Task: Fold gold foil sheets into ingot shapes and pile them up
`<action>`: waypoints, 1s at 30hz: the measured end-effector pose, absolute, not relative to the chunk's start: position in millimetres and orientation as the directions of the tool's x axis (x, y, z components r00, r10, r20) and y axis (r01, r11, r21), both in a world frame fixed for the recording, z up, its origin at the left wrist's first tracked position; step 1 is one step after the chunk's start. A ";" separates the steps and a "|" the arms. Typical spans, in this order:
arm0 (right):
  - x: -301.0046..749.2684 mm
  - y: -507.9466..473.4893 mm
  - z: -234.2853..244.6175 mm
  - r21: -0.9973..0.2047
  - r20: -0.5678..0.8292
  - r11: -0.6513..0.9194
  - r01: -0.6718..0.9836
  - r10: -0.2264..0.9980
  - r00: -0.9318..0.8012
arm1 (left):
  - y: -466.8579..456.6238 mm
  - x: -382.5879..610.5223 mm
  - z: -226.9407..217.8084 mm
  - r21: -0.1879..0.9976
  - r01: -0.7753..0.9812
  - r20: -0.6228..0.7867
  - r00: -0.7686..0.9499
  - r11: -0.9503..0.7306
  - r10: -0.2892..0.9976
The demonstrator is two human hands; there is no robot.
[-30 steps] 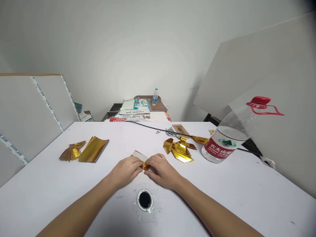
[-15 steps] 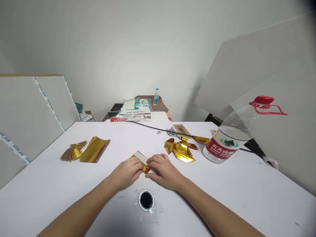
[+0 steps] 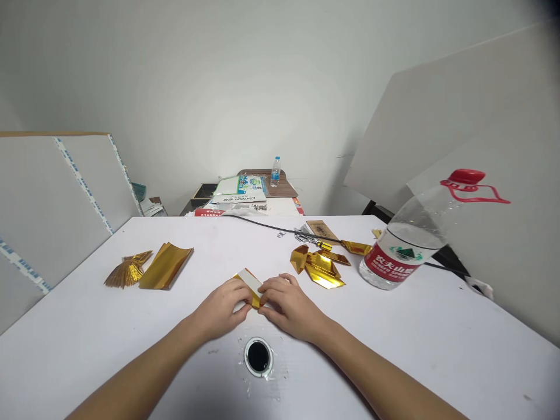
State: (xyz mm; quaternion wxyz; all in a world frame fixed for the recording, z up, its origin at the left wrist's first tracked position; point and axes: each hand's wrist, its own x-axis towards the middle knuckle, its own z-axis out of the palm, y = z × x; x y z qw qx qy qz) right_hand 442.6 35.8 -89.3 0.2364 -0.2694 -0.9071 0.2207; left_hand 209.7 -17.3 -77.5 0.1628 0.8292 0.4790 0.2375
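A small piece of gold foil paper (image 3: pixel 250 284) with a white inner side lies folded on the white table (image 3: pixel 87 338), just beyond a round black hole (image 3: pixel 258 355). My left hand (image 3: pixel 223 309) pinches its left end, fingers pressed together. My right hand (image 3: pixel 291 306) presses and pinches its right end. The two hands meet fingertip to fingertip over the paper, which hides most of it.
Several folded gold pieces (image 3: pixel 319 265) lie to the right, and a gold fan and flat gold sheets (image 3: pixel 151 267) to the left. A large water bottle (image 3: pixel 409 242) with a red cap stands right. A black cable (image 3: pixel 271 226) crosses the far edge. White boards lean on both sides.
The hands have shifted only slightly on the gold paper; the fold's white side shows a little more. Nothing else has moved.
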 end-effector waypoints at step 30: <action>456.9 39.9 -77.4 -0.545 0.185 0.737 0.400 0.571 -0.800 | -18.3 227.6 -78.1 0.480 0.814 0.247 0.232 -0.327 0.941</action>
